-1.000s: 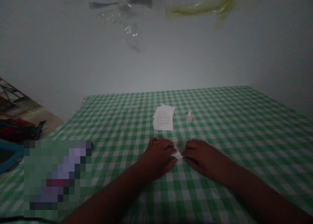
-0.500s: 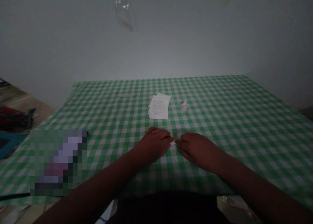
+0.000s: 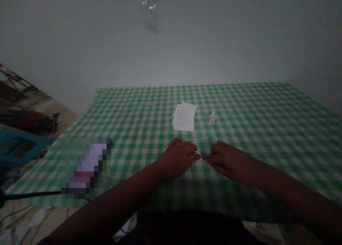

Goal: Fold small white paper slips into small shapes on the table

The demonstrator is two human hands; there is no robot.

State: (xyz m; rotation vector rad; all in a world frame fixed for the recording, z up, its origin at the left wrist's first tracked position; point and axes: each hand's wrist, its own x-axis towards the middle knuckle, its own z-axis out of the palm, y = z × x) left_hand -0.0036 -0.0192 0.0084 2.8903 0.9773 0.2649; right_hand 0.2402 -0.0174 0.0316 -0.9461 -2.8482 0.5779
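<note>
Both my hands rest on a green-and-white checked tablecloth [image 3: 267, 120], fingertips meeting over a small white piece of paper [image 3: 198, 153]. My left hand [image 3: 177, 159] lies knuckles up with its fingers curled and pinched on the paper's left side. My right hand [image 3: 227, 159] pinches the paper's right side. Most of the paper is hidden under the fingers.
A small stack of printed white sheets [image 3: 184, 117] lies beyond my hands, with a small folded white paper shape [image 3: 212, 117] to its right. A blurred-out patch [image 3: 85, 166] sits at the cloth's left edge. Clutter and a blue frame [image 3: 18, 145] stand on the left. A white wall [image 3: 187, 52] rises behind.
The view has shifted, so the table and hands sit slightly further right in the picture. My hands stay together on the small paper, which shows less than a second ago.
</note>
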